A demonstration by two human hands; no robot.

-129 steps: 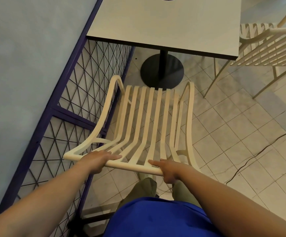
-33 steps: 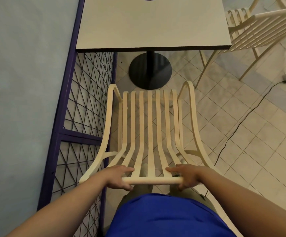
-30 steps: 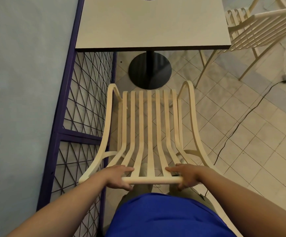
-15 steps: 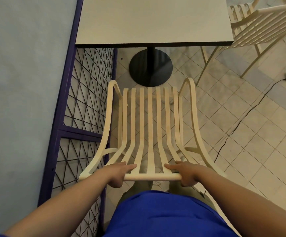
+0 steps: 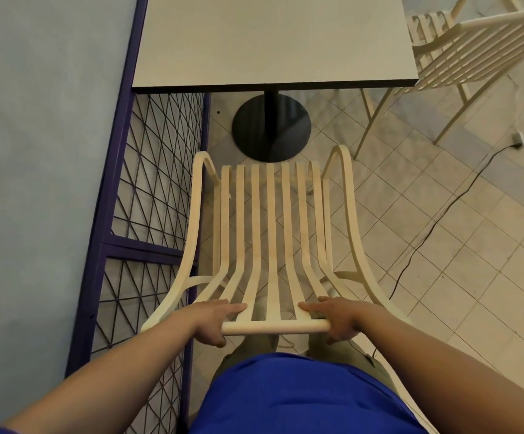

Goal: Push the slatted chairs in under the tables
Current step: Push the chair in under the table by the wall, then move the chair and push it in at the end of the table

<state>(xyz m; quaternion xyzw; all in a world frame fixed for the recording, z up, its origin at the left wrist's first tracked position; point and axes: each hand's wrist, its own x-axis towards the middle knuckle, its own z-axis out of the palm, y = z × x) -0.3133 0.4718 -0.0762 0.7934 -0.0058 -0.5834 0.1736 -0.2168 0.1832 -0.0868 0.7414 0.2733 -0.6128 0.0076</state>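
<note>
A cream slatted chair (image 5: 270, 233) stands right in front of me, its seat facing a square grey table (image 5: 273, 42) on a black round pedestal base (image 5: 271, 126). The seat's front edge stops short of the table's near edge and lies just before the base. My left hand (image 5: 212, 321) grips the left end of the chair's top back rail. Gripping the right end of the same rail is my right hand (image 5: 337, 317). A second slatted chair (image 5: 473, 48) stands at the table's right side.
A purple-framed wire mesh fence (image 5: 148, 195) and a blue-grey wall (image 5: 41, 151) run close along the chair's left. A black cable (image 5: 436, 220) crosses the tiled floor at right, ending at a small plug (image 5: 520, 139). My blue shirt (image 5: 295, 399) fills the bottom.
The chair was straightened to face the table squarely over the last seconds. In the last half second it edged slightly forward toward the pedestal, both hands keeping their grip on the rail.
</note>
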